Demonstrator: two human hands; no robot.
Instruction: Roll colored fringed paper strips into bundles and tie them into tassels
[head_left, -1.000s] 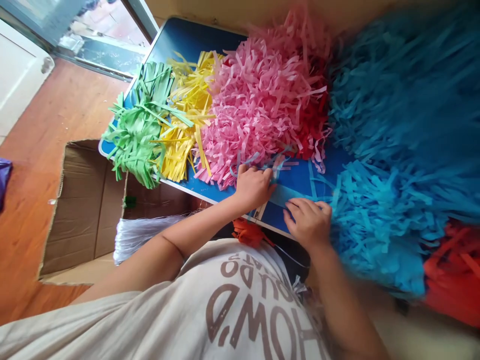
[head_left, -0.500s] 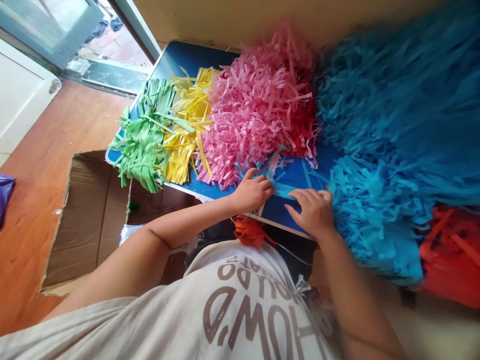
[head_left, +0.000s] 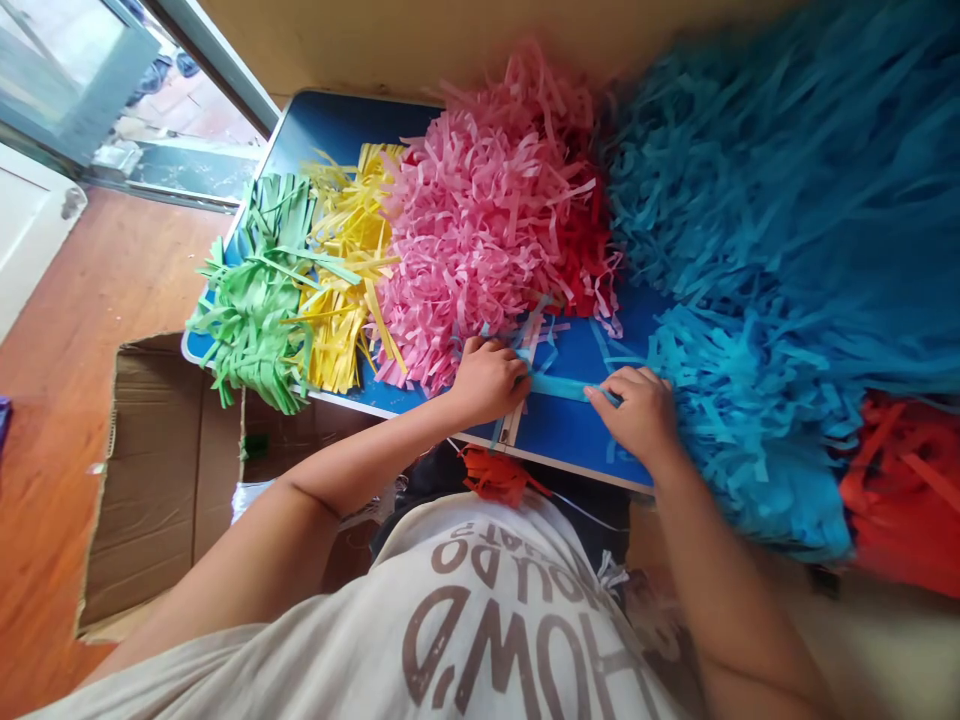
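A light blue paper strip [head_left: 559,386] is stretched flat between my two hands over the blue table [head_left: 592,430]. My left hand [head_left: 489,380] is closed round its left end, near the front edge of the table. At its other end my right hand [head_left: 637,405] pinches the strip between thumb and fingers. Thin light blue fringe pieces [head_left: 546,335] lie just beyond my left hand. Close to my right hand is a heap of light blue fringed paper [head_left: 750,400]. A pink fringed heap [head_left: 472,240] rises behind my left hand.
Green [head_left: 259,300] and yellow fringed bundles [head_left: 345,290] lie at the table's left. Red fringe [head_left: 585,260] shows behind the pink. More red paper [head_left: 900,490] is at far right. Orange fringe [head_left: 499,475] hangs by my shirt. A cardboard box [head_left: 161,470] stands on the floor.
My right hand has closed from spread fingers into a pinch on the light blue strip, which is now drawn straighter. The view has shifted slightly, moving the heaps leftward.
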